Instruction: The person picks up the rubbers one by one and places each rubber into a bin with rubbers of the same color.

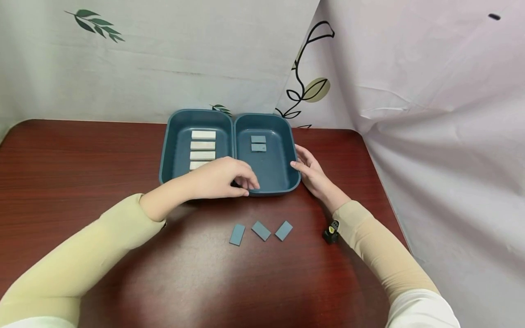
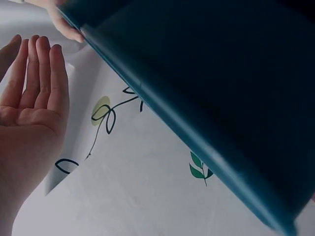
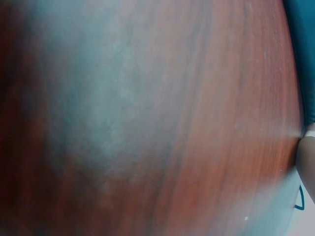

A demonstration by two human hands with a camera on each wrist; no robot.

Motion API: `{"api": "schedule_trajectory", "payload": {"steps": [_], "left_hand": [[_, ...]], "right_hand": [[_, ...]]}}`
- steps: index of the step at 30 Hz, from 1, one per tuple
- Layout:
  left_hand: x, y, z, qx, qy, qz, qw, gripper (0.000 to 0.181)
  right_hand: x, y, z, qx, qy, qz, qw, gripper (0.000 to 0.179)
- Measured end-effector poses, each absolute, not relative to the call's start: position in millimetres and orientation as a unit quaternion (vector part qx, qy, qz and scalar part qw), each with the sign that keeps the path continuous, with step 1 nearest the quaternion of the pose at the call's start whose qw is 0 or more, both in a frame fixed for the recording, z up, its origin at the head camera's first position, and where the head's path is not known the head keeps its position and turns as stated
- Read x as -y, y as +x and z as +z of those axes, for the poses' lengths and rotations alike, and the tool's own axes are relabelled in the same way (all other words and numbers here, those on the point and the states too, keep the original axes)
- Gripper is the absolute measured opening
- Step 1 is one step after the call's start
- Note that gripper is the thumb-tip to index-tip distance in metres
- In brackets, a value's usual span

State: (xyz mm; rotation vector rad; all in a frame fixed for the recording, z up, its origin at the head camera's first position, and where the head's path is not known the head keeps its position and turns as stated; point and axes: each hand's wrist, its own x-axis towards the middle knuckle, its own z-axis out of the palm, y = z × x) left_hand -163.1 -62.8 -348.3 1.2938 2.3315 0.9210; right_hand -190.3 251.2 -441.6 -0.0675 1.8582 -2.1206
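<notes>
My left hand (image 1: pixel 223 177) is over the near edge of a teal two-compartment box (image 1: pixel 296 182), fingers relaxed and nothing visible in them. The left wrist view shows this hand (image 2: pixel 34 103) with straight fingers beside the box's edge (image 2: pixel 182 128). At the right wall my right hand (image 1: pixel 313 177) holds the box, thumb over the rim and fingers along the outside. Several white rectangular blocks (image 1: pixel 203 146) lie stacked in a column in the left compartment, the lowest partly hidden by my left hand. Two blue-grey rectangular tiles (image 1: pixel 258 147) lie in the right compartment.
Three more blue-grey tiles, a left one (image 1: pixel 237 234), a middle one (image 1: pixel 261 231) and a right one (image 1: pixel 284 231), lie on the dark red wooden table (image 1: pixel 197 282) in front of the box. Behind stands a white patterned curtain (image 1: pixel 164 64).
</notes>
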Motion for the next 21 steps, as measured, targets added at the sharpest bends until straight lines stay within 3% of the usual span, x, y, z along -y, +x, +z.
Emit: {"api": "schedule_trajectory", "payload": {"steps": [21], "left_hand": [[66.9, -124.5, -375.0, -0.795, 0.465, 0.339, 0.19, 0.022]], "right_hand": [[-250.4, -190.2, -441.5, -0.65, -0.024, -0.744, 0.156, 0.065]]}}
